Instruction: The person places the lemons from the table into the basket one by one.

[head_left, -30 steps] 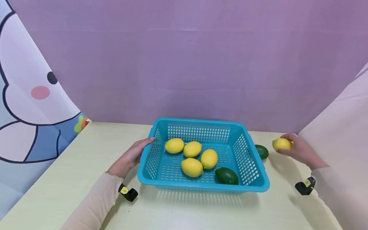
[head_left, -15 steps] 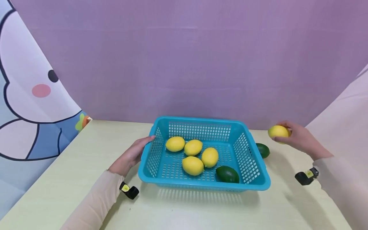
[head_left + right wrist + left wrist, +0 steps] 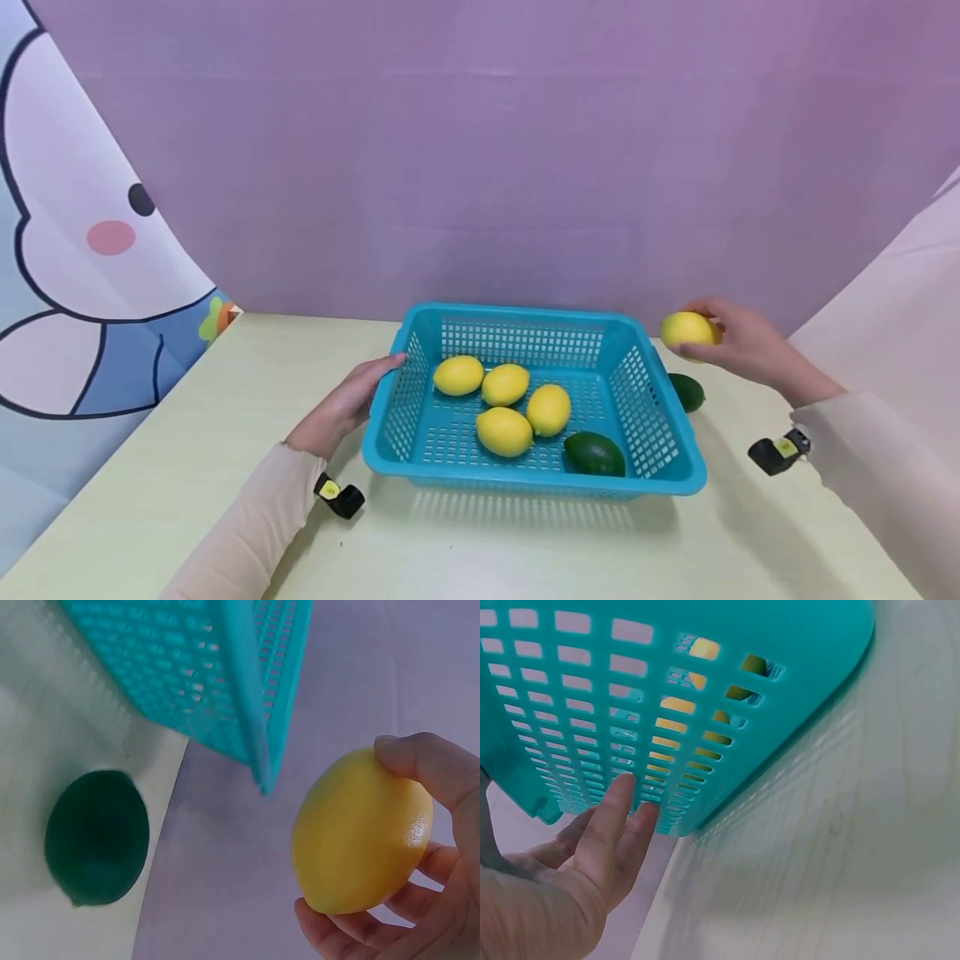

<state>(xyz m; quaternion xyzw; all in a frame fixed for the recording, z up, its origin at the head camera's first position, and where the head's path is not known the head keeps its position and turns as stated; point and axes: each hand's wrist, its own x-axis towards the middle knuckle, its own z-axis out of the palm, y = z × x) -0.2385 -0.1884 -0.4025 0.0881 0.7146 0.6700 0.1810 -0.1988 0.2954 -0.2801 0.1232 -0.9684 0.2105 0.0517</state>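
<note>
My right hand [image 3: 746, 342] holds a yellow lemon [image 3: 687, 330] between thumb and fingers, raised just beyond the right rim of a blue-green plastic basket [image 3: 517, 483]. The right wrist view shows the lemon [image 3: 360, 832] gripped at both ends. Below it, a dark green fruit [image 3: 97, 836] with a small pointed tip lies on the table outside the basket. My left hand [image 3: 341, 408] holds the basket's left side, thumb over the rim; in the left wrist view its fingers [image 3: 604, 832] lie against the slotted outer wall. Inside are several lemons [image 3: 504, 432] and one dark green fruit [image 3: 594, 454].
The basket stands on a pale wooden table [image 3: 480, 558]. A purple cloth [image 3: 480, 167] hangs behind the table, with a cartoon-printed sheet [image 3: 75, 275] at left and a pale pink cloth [image 3: 892, 333] at right.
My right hand has lifted the lemon from beside the outer green fruit and carried it left toward the basket's right rim. My left hand and the basket stay in place.
</note>
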